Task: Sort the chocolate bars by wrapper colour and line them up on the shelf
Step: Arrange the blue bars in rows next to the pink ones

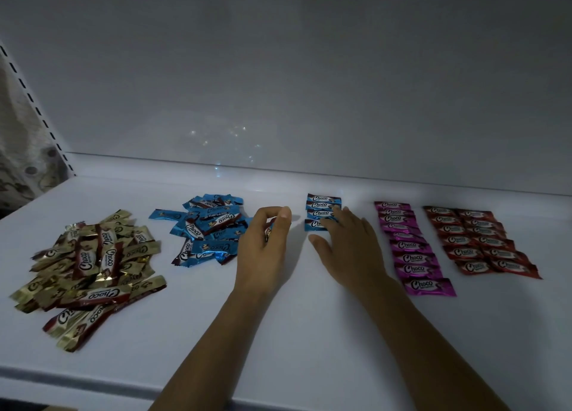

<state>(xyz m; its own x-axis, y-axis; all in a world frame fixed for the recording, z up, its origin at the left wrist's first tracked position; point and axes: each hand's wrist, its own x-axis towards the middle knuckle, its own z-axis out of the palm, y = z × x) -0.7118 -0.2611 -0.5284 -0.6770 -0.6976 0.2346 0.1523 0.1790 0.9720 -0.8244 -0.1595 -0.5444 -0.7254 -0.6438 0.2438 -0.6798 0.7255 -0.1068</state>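
Here, a white shelf (278, 333) carries chocolate bars grouped by wrapper colour, viewed from the head camera in dim light. At far left lies a loose heap of gold bars (89, 271), overlapping at many angles. To its right, a smaller unsorted pile of blue bars (210, 229) rests nearer the back wall (278, 70). The left hand (266, 240) hovers just beside this pile, fingers curled around one blue-wrapped bar (268, 232) (only a sliver of the wrapper shows between thumb and fingers). Right of it, a short column of blue bars (322, 211) is laid flat, each bar horizontal and touching its neighbour, with the printed side up. The right hand (346, 243) lies palm-down over the lower end of this column, fingers spread and flat; its fingertips (332, 222) press on the lowest bars and nothing is clasped in it. Farther right stands a single column of pink bars (411, 246), slightly overlapping as it runs toward the shelf's front edge. At far right, red bars (476, 240) form two adjoining columns. The pink and red groups sit near each other but do not touch. Both forearms enter from the bottom of the view.
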